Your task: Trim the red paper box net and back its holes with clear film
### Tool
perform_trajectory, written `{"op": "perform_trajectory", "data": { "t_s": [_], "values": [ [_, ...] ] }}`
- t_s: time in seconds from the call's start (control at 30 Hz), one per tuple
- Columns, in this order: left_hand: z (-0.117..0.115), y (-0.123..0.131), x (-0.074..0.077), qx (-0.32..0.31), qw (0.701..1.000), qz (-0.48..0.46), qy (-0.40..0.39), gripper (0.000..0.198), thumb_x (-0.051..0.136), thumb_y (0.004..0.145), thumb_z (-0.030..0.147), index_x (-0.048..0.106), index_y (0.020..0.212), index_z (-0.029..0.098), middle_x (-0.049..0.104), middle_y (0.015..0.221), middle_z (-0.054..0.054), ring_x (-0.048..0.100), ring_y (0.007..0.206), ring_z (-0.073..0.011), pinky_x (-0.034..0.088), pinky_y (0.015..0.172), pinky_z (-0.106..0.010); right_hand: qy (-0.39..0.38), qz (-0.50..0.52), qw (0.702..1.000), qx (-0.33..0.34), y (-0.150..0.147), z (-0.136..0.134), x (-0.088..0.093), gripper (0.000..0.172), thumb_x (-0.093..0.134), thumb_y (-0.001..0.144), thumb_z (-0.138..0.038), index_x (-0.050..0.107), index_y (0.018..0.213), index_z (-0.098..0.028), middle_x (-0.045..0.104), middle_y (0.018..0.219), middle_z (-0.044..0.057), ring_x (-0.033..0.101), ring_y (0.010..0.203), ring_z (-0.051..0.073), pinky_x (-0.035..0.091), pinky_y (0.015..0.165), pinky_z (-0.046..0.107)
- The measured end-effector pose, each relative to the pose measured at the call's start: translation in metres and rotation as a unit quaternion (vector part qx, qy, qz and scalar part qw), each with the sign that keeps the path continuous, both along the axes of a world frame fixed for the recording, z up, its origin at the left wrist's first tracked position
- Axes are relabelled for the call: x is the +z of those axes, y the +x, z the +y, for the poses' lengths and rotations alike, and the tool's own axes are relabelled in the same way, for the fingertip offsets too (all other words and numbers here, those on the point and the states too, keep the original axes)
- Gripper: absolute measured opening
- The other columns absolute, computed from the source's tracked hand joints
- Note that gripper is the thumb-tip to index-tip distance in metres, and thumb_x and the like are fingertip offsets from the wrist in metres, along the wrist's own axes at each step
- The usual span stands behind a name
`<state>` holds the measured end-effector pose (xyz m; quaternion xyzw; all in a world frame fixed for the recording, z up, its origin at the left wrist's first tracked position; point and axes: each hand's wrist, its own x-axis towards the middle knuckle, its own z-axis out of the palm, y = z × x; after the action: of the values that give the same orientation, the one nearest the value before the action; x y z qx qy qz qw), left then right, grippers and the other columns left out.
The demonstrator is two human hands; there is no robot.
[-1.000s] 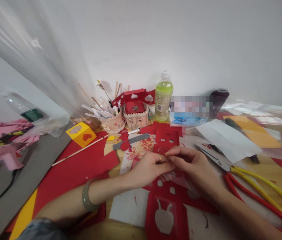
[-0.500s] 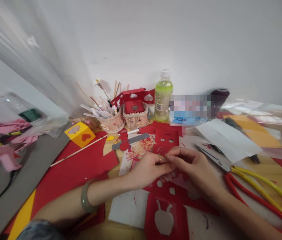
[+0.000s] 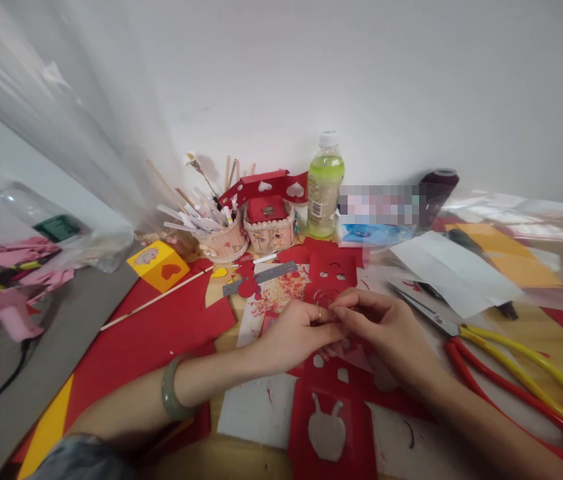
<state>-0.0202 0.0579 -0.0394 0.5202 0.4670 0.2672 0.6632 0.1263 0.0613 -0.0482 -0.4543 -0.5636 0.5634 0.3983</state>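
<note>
My left hand [image 3: 297, 339], a ring on one finger, and my right hand [image 3: 390, 332] meet fingertip to fingertip. Both are closed in a pinch; whatever lies between the fingers is too small or hidden to name. Beneath them spreads a cross-shaped red paper cutout [image 3: 358, 410], with round holes and a rounded opening topped by two prongs. A translucent pinkish patch shows by the right fingers, partly covered. White sheets [image 3: 256, 410] lie under the red paper. Left of the hands, a grey ruler [image 3: 274, 275] rests on a paper with orange speckles [image 3: 281, 293].
Large scissors [image 3: 486, 333] with red and yellow handles lie open at right. Behind stand a green drink bottle [image 3: 325, 193], decorated cups [image 3: 224, 243] and a tissue pack [image 3: 376, 233]. To the left are a yellow box [image 3: 154, 263], a thin stick [image 3: 156, 299] and a pink glue gun [image 3: 11, 317].
The view has shifted very slightly. Both hands keep nearly the same pinch at the same spot, and the things on the table stay put.
</note>
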Motion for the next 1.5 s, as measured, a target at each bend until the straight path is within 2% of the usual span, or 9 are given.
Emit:
{"op": "perform_trajectory", "data": {
  "t_s": [0.23,0.47,0.67,0.77,0.87,0.97,1.03,1.33,1.5],
  "values": [
    [0.001,-0.002,-0.004,0.001,1.000,-0.005,0.008,0.022,0.061,0.075,0.028,0.060,0.059,0.014,0.058,0.053,0.003,0.050,0.047,-0.0073,0.041,0.051,-0.019,0.031,-0.001,0.999,-0.019,0.002,0.001,-0.004,0.011,0.061,0.068,-0.029,0.066,0.072,-0.020,0.063,0.067,-0.001,0.054,0.056,0.012,0.043,0.052,0.023],
    [0.000,-0.003,-0.004,-0.004,1.000,-0.003,0.004,0.023,0.063,0.073,0.032,0.060,0.059,0.014,0.058,0.053,0.003,0.050,0.047,-0.0081,0.040,0.051,-0.020,0.011,-0.002,1.000,-0.012,0.002,0.000,-0.003,0.014,0.062,0.070,-0.033,0.064,0.070,-0.019,0.061,0.060,-0.001,0.053,0.051,0.011,0.042,0.050,0.023],
    [0.002,-0.004,-0.005,-0.002,1.000,-0.014,0.028,0.023,0.058,0.076,0.030,0.060,0.059,0.015,0.058,0.053,0.002,0.052,0.047,-0.0087,0.041,0.051,-0.021,0.030,-0.009,0.999,0.006,0.005,0.003,-0.008,0.015,0.057,0.072,-0.027,0.066,0.082,-0.020,0.067,0.078,0.001,0.062,0.070,0.016,0.048,0.063,0.027],
    [0.004,-0.004,-0.006,0.010,0.999,-0.016,0.041,0.020,0.059,0.075,0.028,0.060,0.060,0.015,0.056,0.051,0.003,0.051,0.047,-0.0088,0.041,0.051,-0.021,0.091,-0.045,0.995,0.004,0.008,0.004,-0.008,0.023,0.056,0.077,-0.028,0.064,0.098,-0.023,0.066,0.087,0.001,0.062,0.077,0.017,0.050,0.068,0.029],
    [0.004,-0.004,-0.006,0.022,0.998,-0.016,0.063,0.010,0.061,0.073,0.024,0.064,0.069,0.015,0.058,0.053,0.004,0.052,0.049,-0.0091,0.041,0.052,-0.021,0.272,-0.112,0.954,-0.060,0.012,0.004,-0.007,0.027,0.057,0.081,-0.025,0.059,0.107,-0.025,0.060,0.101,0.004,0.058,0.092,0.019,0.049,0.074,0.033],
    [0.004,-0.005,-0.005,0.024,0.995,-0.016,0.095,0.010,0.060,0.073,0.022,0.066,0.076,0.015,0.060,0.057,0.003,0.054,0.052,-0.0097,0.042,0.054,-0.021,0.474,-0.184,0.854,-0.111,0.015,0.005,-0.005,0.024,0.060,0.080,-0.016,0.059,0.103,-0.024,0.054,0.100,0.005,0.052,0.096,0.019,0.046,0.079,0.034],
    [0.004,-0.006,-0.004,0.014,0.993,-0.014,0.119,0.010,0.058,0.074,0.021,0.066,0.076,0.016,0.061,0.059,0.003,0.055,0.055,-0.0098,0.042,0.056,-0.021,0.535,-0.214,0.811,-0.098,0.017,0.007,-0.005,0.025,0.060,0.080,-0.011,0.059,0.101,-0.023,0.053,0.096,0.005,0.052,0.091,0.018,0.046,0.075,0.033],
    [0.002,-0.007,0.000,-0.008,0.990,0.006,0.142,0.011,0.052,0.071,0.011,0.060,0.064,0.016,0.059,0.058,0.004,0.054,0.057,-0.0088,0.041,0.058,-0.020,0.586,-0.265,0.762,-0.081,0.019,0.007,-0.013,0.027,0.061,0.079,-0.008,0.060,0.103,-0.022,0.055,0.090,0.005,0.050,0.076,0.015,0.044,0.064,0.030],
    [0.001,-0.006,-0.001,-0.003,0.994,-0.006,0.113,0.010,0.053,0.070,0.013,0.059,0.062,0.016,0.059,0.057,0.004,0.056,0.056,-0.0103,0.041,0.056,-0.021,0.570,-0.276,0.771,-0.069,0.019,0.005,-0.014,0.026,0.058,0.082,-0.009,0.060,0.105,-0.023,0.057,0.090,0.004,0.050,0.075,0.014,0.044,0.064,0.029]
  ]
}}
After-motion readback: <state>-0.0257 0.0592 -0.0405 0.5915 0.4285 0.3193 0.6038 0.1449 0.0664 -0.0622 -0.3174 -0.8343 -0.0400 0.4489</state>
